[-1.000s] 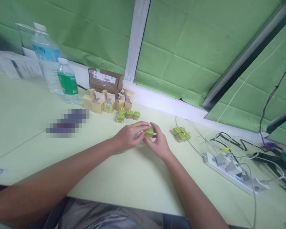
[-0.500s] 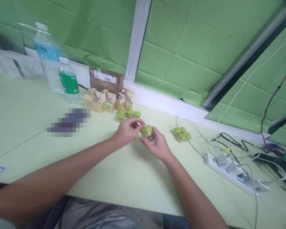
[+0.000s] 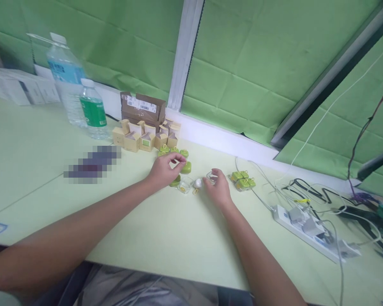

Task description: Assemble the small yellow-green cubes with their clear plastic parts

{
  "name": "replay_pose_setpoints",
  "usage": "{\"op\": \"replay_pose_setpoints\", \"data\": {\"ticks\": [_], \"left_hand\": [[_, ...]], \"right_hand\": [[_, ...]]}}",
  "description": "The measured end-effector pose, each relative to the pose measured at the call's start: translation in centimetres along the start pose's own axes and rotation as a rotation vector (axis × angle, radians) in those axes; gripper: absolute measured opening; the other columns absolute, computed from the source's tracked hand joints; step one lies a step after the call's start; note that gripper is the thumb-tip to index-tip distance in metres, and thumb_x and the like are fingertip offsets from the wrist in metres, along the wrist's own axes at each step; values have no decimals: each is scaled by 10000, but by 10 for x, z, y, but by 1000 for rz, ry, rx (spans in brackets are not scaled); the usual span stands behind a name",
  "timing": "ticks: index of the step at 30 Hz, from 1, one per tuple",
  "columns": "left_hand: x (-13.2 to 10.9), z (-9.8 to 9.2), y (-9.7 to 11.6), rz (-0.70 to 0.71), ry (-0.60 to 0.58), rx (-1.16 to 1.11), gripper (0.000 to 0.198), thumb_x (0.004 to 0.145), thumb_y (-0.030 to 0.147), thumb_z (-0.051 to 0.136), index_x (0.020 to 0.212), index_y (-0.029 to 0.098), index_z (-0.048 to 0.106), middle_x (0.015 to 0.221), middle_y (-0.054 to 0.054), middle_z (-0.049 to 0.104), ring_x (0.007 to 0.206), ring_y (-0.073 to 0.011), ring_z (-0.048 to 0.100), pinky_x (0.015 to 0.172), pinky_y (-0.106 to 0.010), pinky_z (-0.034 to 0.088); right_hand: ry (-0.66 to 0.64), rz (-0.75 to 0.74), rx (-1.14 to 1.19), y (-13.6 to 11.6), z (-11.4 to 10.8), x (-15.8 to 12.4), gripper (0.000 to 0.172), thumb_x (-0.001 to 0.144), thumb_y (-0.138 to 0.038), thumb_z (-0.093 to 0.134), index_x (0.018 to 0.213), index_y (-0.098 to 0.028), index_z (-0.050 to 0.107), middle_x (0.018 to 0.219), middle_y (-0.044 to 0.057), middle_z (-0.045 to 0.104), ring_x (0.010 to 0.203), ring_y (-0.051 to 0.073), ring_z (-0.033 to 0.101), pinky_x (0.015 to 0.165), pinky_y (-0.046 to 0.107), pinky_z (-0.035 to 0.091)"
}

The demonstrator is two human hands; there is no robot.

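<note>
Green blinds point(image 3: 242, 76) fill the whole back wall, and below them the pale worktop point(image 3: 178, 238) runs right across the scene. Out on the left stands the large bottle point(image 3: 65, 87) with its blue label; over on the right a white power strip point(image 3: 276, 211) lies at a slant, loaded with plugs and tangled cables. Against the wall sits an opened brown box point(image 3: 143, 111), with the green-labelled bottle point(image 3: 94, 112) to its left. Now to the middle, where both hands are busy! The left hand point(image 3: 165, 171) has thumb and forefinger pinched together on the top of a green lid point(image 3: 186, 168), while the right hand point(image 3: 219, 188) has its fingers curled around a clear cup point(image 3: 211, 177), partly hidden by them. Just in front of the brown box stand small cartons point(image 3: 132, 141), flaps up. Right of the right hand, a tight group of green-lidded containers point(image 3: 242, 182); behind the left hand, more lidded containers point(image 3: 174, 149). Between the hands, an open clear container point(image 3: 185, 186) rests on the worktop, a second green lid point(image 3: 175, 182) just beside it, then a little white piece point(image 3: 198, 183), and, smallest of all, a yellow loop point(image 3: 195, 191) right below that.
</note>
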State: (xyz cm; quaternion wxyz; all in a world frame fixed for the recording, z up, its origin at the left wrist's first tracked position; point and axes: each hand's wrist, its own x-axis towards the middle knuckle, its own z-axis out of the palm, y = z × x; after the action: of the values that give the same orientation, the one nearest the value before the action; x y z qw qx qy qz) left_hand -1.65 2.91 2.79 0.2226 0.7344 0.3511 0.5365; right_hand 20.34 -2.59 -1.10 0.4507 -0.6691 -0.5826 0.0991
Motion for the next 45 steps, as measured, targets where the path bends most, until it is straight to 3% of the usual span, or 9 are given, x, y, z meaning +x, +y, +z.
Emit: {"op": "replay_pose_setpoints", "data": {"ticks": [8,12,15,19,24,32,38,42,45], "left_hand": [[-3,1,6,48,-49,-60,135,869,298,613,848,181,678,883,-44,726,834,-192,677,759,-319,557],[-5,5,6,18,-61,-118,126,858,298,628,859,181,675,877,-43,721,818,-189,677,769,-327,565],[-9,10,8,-18,-89,-190,135,850,312,644,863,181,672,863,-42,714,825,-192,680,773,-332,576],[-16,18,11,-81,-135,-303,144,852,319,645,873,176,650,859,-42,689,813,-183,675,750,-319,592],[-23,21,16,-136,-212,-371,179,885,343,623,973,192,588,968,-53,638,911,-192,662,719,-302,600],[-27,10,29,133,-350,-134,269,872,247,606,1141,234,626,1179,-86,618,1067,-234,619,840,-342,571],[-27,8,26,176,-379,-60,448,800,166,600,1241,243,590,1287,-82,597,1139,-249,608,858,-323,576],[-30,9,27,248,-405,-23,535,738,111,597,1258,231,566,1312,-79,590,1190,-258,590,996,-358,524],[-32,10,31,258,-422,-3,538,708,88,574,1225,235,575,1253,-71,626,1123,-254,623,961,-364,539]], "right_hand": [[-50,18,8,14,9,3,462,891,-428,577,1251,-141,554,1235,179,622,1057,269,658,893,411,527],[33,-153,-16,-6,-1,-3,403,949,-428,505,1231,-149,578,1267,170,619,1181,289,585,1012,469,465],[-53,-336,2,-29,-7,-13,380,957,-402,517,1249,-168,577,1275,146,632,1200,271,578,1042,446,452],[-245,-380,102,-49,-3,-27,457,926,-384,586,1340,-204,513,1258,106,655,1098,239,637,954,377,514],[-199,-318,88,-43,4,-28,492,888,-370,624,1331,-186,519,1119,87,706,918,218,672,826,347,546],[-181,-454,-107,-46,-3,-26,378,880,-187,561,1257,-194,590,1030,69,711,829,202,655,731,303,526],[-116,-645,-375,-39,-2,-24,465,816,-89,598,1277,-135,558,975,120,702,839,264,643,727,354,504],[-99,-716,-504,-46,-1,-29,380,780,-15,538,1132,-144,608,925,108,682,798,250,604,703,348,473],[-98,-750,-576,-49,1,-32,287,788,-16,517,1016,-153,627,887,105,674,767,249,585,675,351,453]]}}
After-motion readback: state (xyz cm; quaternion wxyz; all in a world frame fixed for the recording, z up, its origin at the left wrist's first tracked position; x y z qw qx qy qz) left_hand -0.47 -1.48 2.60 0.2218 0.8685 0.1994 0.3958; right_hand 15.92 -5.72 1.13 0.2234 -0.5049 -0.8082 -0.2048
